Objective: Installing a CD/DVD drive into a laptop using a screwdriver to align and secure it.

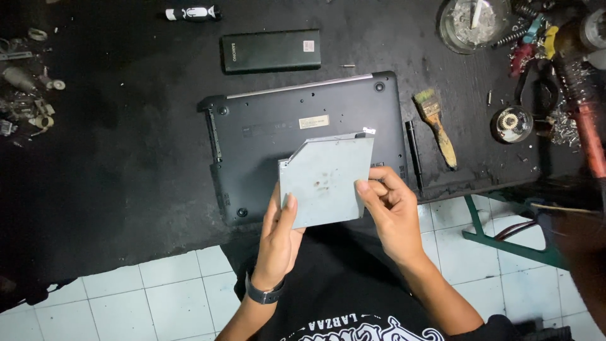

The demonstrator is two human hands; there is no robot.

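A flat grey metal optical drive (325, 178) is held up in front of me, over the near edge of the bench. My left hand (278, 237) grips its lower left corner, thumb on top. My right hand (390, 208) grips its right edge, thumb pressed on the face. Under it lies a black laptop (278, 126), turned bottom side up on the black bench top (126, 177).
A black battery pack (270, 50) lies beyond the laptop. A paintbrush (437, 126) and a black pen-like tool (413, 155) lie to its right. Pliers, springs and a glass bowl (473, 22) crowd the far right; small metal parts sit far left. White tiled floor below.
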